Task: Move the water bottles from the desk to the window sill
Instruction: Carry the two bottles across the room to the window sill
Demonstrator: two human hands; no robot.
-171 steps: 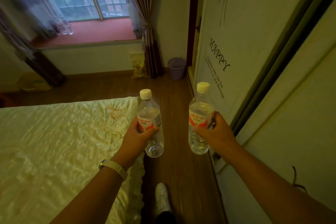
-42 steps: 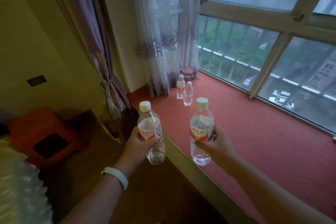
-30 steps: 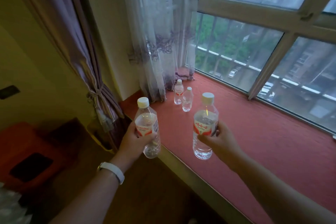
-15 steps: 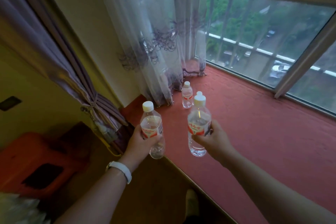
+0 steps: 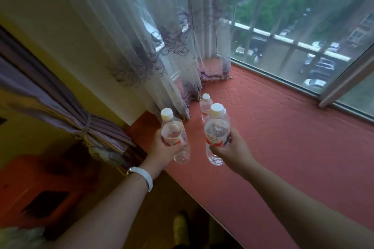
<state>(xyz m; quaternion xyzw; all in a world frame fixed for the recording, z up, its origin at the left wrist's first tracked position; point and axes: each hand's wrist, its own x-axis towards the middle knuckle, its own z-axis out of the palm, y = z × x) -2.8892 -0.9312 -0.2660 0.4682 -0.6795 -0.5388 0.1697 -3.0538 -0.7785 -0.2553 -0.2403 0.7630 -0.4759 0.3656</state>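
Water bottle (image 5: 175,137) with a white cap was held nearly upright in the left hand (image 5: 162,151), fingers curled round its red label, over the front edge of the red window sill (image 5: 283,137); the right hand (image 5: 232,147) gripped a second water bottle (image 5: 217,133) the same way, above the sill's cloth; whether its base touched the cloth could not be told; a third bottle (image 5: 205,105) stood on the sill just behind it, beside the hem of the sheer curtain (image 5: 162,46); a white wristband (image 5: 141,176) circled the left wrist.
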